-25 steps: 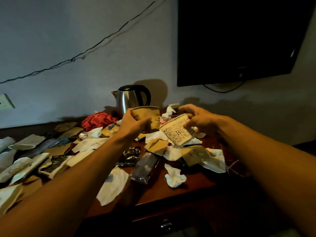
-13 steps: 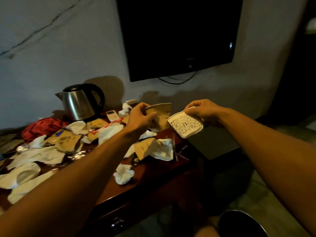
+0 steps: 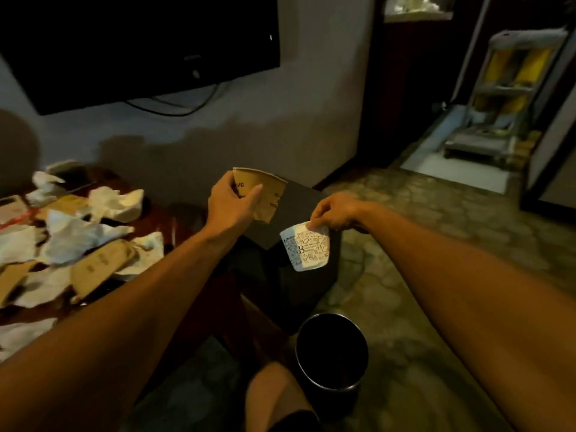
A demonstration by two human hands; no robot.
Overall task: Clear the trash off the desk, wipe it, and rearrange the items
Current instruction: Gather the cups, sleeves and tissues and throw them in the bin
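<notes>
Head | littered desk (image 3: 174, 226) left | bin (image 3: 332, 353) on stone floor (image 3: 420, 244)

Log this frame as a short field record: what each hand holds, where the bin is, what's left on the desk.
left hand: grips a flattened brown paper cup
right hand: pinches the rim of a white printed paper cup
cup positions: both held past the desk's right end, above the floor
bin: dark, round, open, on the floor below the hands, nearer the camera
desk: dark wood, with crumpled tissues and flattened brown cups on it
stage: cups not yet dropped
</notes>
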